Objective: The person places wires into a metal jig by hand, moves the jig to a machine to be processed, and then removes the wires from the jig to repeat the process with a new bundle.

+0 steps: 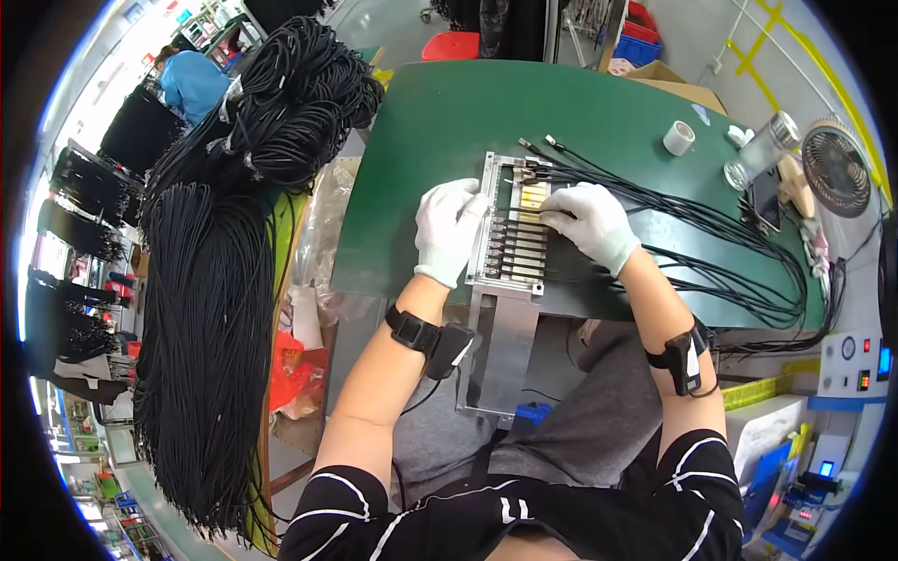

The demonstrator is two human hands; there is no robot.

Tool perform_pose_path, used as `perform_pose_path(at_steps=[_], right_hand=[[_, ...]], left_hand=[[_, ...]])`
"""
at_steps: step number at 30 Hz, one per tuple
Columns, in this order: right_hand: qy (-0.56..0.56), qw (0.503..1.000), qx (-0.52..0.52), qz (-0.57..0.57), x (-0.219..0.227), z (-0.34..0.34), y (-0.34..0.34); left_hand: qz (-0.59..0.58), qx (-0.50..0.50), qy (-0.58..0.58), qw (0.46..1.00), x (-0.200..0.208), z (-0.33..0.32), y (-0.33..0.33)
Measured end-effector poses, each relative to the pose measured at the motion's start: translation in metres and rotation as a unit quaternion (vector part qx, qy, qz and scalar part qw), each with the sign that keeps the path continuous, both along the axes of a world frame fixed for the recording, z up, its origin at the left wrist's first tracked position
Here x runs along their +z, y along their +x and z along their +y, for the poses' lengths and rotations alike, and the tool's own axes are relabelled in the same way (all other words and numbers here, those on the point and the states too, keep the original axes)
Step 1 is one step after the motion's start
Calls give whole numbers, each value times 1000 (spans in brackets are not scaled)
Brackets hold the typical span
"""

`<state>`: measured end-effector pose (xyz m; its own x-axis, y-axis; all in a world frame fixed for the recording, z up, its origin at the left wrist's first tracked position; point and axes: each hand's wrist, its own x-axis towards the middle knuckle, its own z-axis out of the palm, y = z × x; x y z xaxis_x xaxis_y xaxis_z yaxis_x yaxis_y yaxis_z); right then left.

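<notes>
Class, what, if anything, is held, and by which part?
Cannot be told: the left grip is at the left edge of the metal fixture, the right grip by its cables.

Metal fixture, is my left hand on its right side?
No, the left hand is at the left edge of the metal fixture, with the right hand at its right.

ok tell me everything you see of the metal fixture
The fixture is a silvery, metallic-looking rectangular frame at the near edge of the green table, its length running away from the person. Black cable ends line its nearer rows; yellow pieces show farther up. The left hand appears to touch its left rail; the right hand overlaps its right side.
</notes>
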<state>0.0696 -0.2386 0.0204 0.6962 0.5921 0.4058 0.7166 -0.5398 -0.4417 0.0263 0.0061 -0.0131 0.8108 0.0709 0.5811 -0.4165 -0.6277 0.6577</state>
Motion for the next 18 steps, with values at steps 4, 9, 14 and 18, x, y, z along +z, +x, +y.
perform_pose_path(at_steps=[4,9,14,18], right_hand=[[-53,997,-63,1,3,-6,1],[-101,991,-82,-30,4,-5,-1],[-98,993,-66,-28,5,-4,-1],[-116,990,-63,-41,6,-1,-4]], left_hand=[[58,54,19,997,-5,-3,0],[56,51,23,997,-8,-2,2],[90,37,28,995,-5,0,0],[96,0,33,995,2,-4,0]])
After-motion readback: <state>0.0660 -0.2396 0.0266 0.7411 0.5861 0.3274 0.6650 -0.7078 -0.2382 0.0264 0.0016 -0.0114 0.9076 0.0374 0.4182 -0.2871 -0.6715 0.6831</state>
